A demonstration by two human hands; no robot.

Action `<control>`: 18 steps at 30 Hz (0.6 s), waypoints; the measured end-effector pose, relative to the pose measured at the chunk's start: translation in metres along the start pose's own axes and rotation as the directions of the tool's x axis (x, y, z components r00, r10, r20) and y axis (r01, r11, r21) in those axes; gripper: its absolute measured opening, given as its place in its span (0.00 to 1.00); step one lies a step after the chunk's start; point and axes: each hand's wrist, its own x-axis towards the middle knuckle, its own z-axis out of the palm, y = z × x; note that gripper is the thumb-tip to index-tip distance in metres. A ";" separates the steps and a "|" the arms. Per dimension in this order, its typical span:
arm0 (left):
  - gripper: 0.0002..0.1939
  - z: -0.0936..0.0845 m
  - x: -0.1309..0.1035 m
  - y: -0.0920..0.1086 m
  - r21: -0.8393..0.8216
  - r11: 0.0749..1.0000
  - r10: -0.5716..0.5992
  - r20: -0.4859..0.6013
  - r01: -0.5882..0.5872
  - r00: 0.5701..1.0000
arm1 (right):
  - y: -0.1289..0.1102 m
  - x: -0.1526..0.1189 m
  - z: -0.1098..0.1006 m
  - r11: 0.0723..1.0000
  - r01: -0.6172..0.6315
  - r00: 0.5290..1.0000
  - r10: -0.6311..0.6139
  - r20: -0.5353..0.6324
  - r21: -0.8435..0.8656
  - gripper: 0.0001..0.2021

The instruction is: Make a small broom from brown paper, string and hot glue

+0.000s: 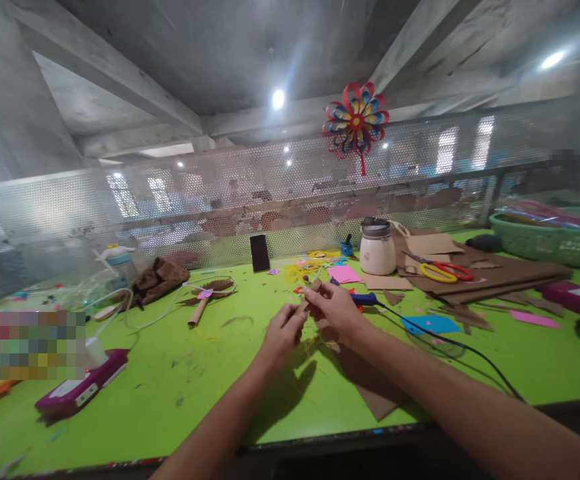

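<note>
green table (210, 373), near centre | left hand (284, 328) and right hand (339, 310) pinch a small brown piece (315, 285) between narrowed fingertips, apparently to steady it | blue-handled corded tool (365, 299) lies just right, seemingly for easy reach | scissors (435, 264) rest far right

Head-level view, facing forward over nearby table (195, 380) (ceiling (210, 53) included).

We see a lime-green tabletop (170, 413), brown piece (315, 285) we hold, brown paper sheet (373, 390) near, dark blue corded tool (365, 299), pink paper (344, 274), yellow-and-red-handled scissors (437, 264) right, cream jar (377, 257) with grey lid (375, 227), purple power strip (103, 377) left, red, blue and yellow flower decoration (356, 121) far.
</note>
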 end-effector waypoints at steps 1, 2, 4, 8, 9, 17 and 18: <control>0.13 0.000 0.000 0.000 -0.015 1.000 -0.001 0.012 0.001 1.000 | 0.000 0.000 0.000 1.000 0.015 1.000 -0.015 -0.004 -0.020 0.15; 0.17 -0.001 -0.001 0.000 -0.026 1.000 0.003 0.019 -0.002 1.000 | 0.000 0.000 0.000 0.999 0.030 0.999 -0.030 -0.009 -0.044 0.14; 0.20 -0.001 0.000 -0.001 -0.033 0.999 0.009 0.018 -0.009 1.000 | 0.001 0.000 0.000 0.995 0.052 0.998 -0.053 -0.017 -0.087 0.14; 0.17 -0.002 0.002 -0.002 -0.010 1.000 -0.007 0.006 0.007 1.000 | 0.002 0.001 -0.001 0.988 0.073 0.997 -0.076 -0.016 -0.133 0.15; 0.17 -0.002 0.002 -0.002 0.000 1.000 -0.004 0.008 0.004 1.000 | 0.002 0.001 -0.001 0.986 0.078 0.997 -0.081 -0.018 -0.144 0.15; 0.16 -0.002 -0.002 0.004 0.038 0.998 0.042 0.001 -0.042 0.999 | -0.004 0.003 -0.008 0.982 0.090 0.994 -0.099 -0.047 -0.166 0.20; 0.16 -0.001 -0.002 0.004 0.046 0.998 0.043 0.004 -0.043 0.999 | -0.004 0.003 -0.008 0.985 0.083 0.995 -0.092 -0.047 -0.152 0.21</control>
